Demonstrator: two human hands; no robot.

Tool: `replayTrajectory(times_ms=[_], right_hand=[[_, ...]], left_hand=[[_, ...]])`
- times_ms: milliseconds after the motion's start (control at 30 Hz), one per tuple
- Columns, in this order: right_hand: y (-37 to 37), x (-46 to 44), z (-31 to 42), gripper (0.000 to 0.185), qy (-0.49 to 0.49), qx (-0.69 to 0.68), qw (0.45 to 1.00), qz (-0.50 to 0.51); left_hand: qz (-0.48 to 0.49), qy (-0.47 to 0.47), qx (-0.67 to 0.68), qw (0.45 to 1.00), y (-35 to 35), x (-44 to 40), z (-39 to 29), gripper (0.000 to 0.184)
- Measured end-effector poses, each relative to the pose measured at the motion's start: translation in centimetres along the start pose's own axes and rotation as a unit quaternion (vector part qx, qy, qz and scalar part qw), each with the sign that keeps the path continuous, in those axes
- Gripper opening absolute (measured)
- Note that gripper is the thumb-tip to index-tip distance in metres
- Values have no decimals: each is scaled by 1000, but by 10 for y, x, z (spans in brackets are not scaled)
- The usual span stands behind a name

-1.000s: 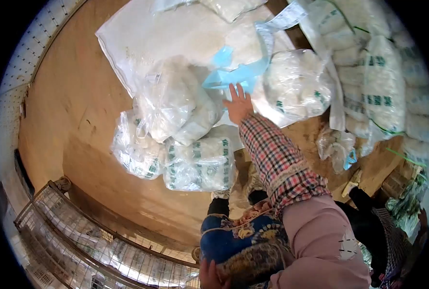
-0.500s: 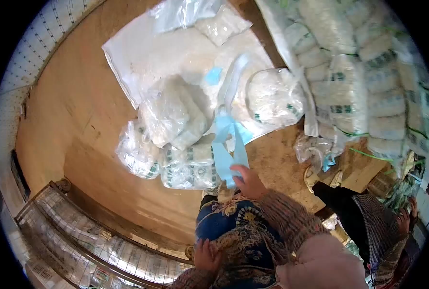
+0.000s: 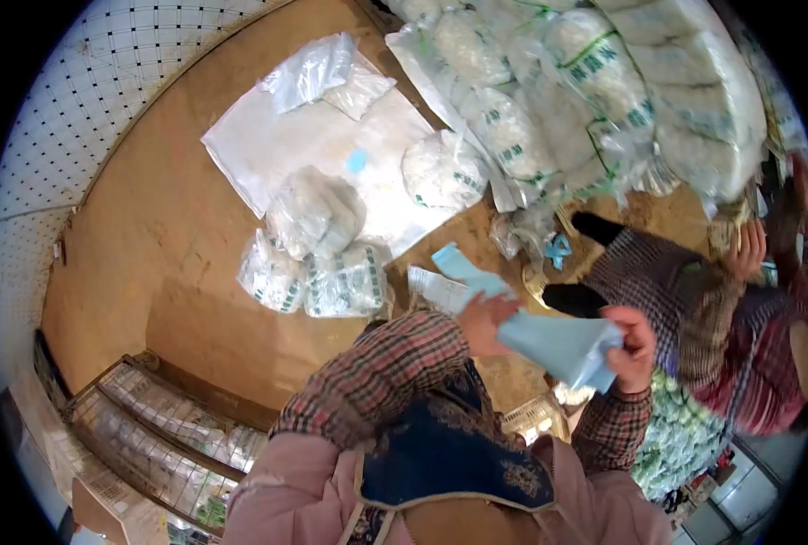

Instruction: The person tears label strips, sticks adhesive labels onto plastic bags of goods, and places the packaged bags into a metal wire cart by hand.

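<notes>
A light blue plastic strip (image 3: 554, 341) stretches between my two hands in front of my body. My left hand (image 3: 486, 322) grips it near its middle, fingers closed round it and slightly blurred. At the other end, my right hand (image 3: 632, 350) pinches the folded, shiny part of the strip. The loose tail of the strip hangs out past my left hand, over the floor. Beside that tail lies a whitish printed strip (image 3: 436, 289); whether it belongs to the blue one I cannot tell.
Filled clear bags with green print (image 3: 345, 280) and a round white bag (image 3: 444, 170) rest around a white sheet (image 3: 241, 150). Stacked bags (image 3: 513, 127) rise behind. A co-worker (image 3: 685, 282) is close on my right. A wire-mesh cart (image 3: 163, 427) stands lower left.
The blue strip has come up and right, off the sheet's edge. My left hand has risen from my apron and now grips it too. My view has turned toward the right.
</notes>
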State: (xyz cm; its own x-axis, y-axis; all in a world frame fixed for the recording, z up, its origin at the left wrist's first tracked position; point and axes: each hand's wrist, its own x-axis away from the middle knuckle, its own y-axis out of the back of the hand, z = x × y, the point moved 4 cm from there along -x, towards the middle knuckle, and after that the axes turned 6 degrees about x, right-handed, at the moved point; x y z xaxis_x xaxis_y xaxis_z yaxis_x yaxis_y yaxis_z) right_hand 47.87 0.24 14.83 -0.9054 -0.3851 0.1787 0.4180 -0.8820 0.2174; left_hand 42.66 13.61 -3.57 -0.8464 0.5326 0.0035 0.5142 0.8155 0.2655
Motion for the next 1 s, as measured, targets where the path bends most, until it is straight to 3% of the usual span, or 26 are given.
replayTrajectory(times_ms=[33,100,133,167,200,267,300,367,400,533,600,700,767,867,933,967,1000], right_hand=[[15,13,11,41,8,19,998,-62],[41,38,23,38,-11,39,988,-147],[49,47,26,37,-36,39,984,-173],[53,55,37,35,-31,136,967,-215],[60,66,35,33,-51,121,968,-213],[55,61,52,30,-41,228,946,-226],[58,55,52,29,-22,220,947,-233],[62,37,60,28,10,169,955,-245],[61,26,66,27,24,123,961,-247],[58,-9,99,28,75,-28,971,-225],[59,-24,112,28,90,-60,974,-198],[45,-38,144,30,93,-81,978,-169],[39,-46,157,31,103,-106,979,-141],[17,-52,179,35,146,-164,966,-135],[-9,-40,195,29,102,-136,974,-148],[-16,-56,182,30,135,-241,957,-86],[-26,-66,177,31,144,-292,942,-75]], left_hand=[[5,-3,5,1000,-12,0,-14,67],[124,67,187,972,-39,4,-29,57],[84,56,176,979,-31,6,-30,51],[46,45,165,984,-15,8,-24,45],[19,51,83,995,7,5,-14,39],[24,204,112,972,69,-5,-14,33],[-19,49,85,995,101,-13,-17,30],[-30,49,232,971,157,-34,-43,25],[-19,50,327,943,179,-41,-65,27],[-64,146,350,923,220,-49,-136,49],[-141,125,297,936,241,-60,-141,56],[-182,72,331,923,261,-68,-162,61],[-163,57,226,959,275,-59,-170,66],[-113,6,189,976,269,-30,-215,68],[-65,-17,102,992,256,-24,-208,70],[9,-100,205,974,227,-7,-228,76],[51,-105,223,968,208,-6,-216,80]])
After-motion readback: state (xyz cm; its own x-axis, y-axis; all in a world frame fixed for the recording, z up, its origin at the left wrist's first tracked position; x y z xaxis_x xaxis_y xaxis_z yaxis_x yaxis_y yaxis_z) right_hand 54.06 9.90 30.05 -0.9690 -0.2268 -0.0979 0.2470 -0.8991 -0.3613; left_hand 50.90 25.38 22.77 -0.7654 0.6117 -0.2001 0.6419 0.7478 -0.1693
